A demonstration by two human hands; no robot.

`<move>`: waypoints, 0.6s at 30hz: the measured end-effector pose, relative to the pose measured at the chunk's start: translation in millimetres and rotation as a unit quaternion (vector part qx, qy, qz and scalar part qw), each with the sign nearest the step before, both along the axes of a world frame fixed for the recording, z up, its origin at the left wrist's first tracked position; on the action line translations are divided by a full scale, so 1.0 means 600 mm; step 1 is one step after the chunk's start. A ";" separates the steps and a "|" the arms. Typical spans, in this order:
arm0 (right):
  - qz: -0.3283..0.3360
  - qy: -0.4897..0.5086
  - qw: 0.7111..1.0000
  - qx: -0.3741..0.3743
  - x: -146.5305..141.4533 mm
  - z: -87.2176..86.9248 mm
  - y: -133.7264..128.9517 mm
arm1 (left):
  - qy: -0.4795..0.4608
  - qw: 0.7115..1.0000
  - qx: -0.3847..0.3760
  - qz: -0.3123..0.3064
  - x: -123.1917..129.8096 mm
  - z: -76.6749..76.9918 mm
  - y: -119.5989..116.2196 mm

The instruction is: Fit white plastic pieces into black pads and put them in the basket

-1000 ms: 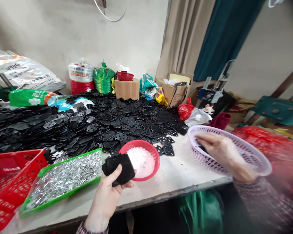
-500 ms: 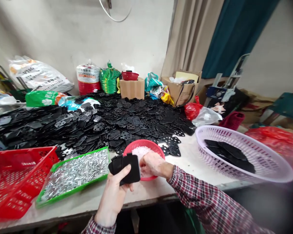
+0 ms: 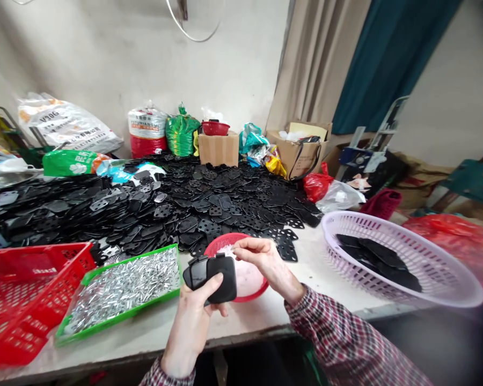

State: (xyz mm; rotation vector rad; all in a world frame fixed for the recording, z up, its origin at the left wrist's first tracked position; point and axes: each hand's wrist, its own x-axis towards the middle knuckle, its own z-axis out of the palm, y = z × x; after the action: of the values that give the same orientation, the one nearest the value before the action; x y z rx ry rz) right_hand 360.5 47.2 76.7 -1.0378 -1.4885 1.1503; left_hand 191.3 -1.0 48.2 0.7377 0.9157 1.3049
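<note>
The red round bowl (image 3: 262, 289) sits on the tabletop (image 3: 306, 268), with small white pieces (image 3: 245, 277) inside it. In front of the bowl and slightly to its left, overlapping its near edge in view, the left hand (image 3: 195, 306) is closed around a few flat black plates (image 3: 222, 280), its thumb pressed across the topmost one. The right hand (image 3: 269, 262) is above the bowl, thumb and forefinger drawn close together beside those plates; whether the fingertips grip a small piece cannot be told.

Left of the bowl lies a green-rimmed tray (image 3: 124, 316) filled with silvery metal pins (image 3: 129, 287), and farther left of it stands a red slotted basket (image 3: 32, 273). Well to the bowl's right is a lilac oval basket (image 3: 446, 276) containing more black plates (image 3: 382, 257). Behind the bowl spreads a wide heap of perforated black plates (image 3: 225, 201), with a cardboard box (image 3: 219, 150) beyond.
</note>
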 end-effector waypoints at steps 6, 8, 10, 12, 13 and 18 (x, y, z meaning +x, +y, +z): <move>-0.056 -0.006 0.998 0.034 -0.026 -0.004 -0.018 | 0.017 1.000 0.017 -0.009 0.005 0.005 -0.002; -0.073 -0.045 0.994 0.073 -0.026 -0.002 -0.022 | 0.028 0.999 0.022 -0.018 0.003 0.005 -0.002; -0.076 -0.099 0.985 0.117 -0.024 0.001 -0.025 | 0.044 0.998 0.024 -0.029 0.000 0.005 -0.003; -0.072 -0.148 0.974 0.153 -0.020 0.007 -0.026 | 0.060 0.998 0.024 -0.028 -0.003 0.004 -0.003; -0.069 -0.161 0.971 0.164 -0.018 0.010 -0.027 | 0.065 0.997 0.023 -0.028 -0.005 0.004 -0.003; -0.040 -0.193 0.971 0.138 -0.015 0.031 -0.032 | 0.080 0.994 0.010 -0.071 -0.015 0.010 -0.001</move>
State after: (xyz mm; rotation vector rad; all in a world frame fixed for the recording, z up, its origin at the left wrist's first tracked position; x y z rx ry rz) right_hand 351.6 28.2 95.5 -1.1560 -1.8310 0.6801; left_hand 182.0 -1.9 54.2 0.9171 0.9598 1.1437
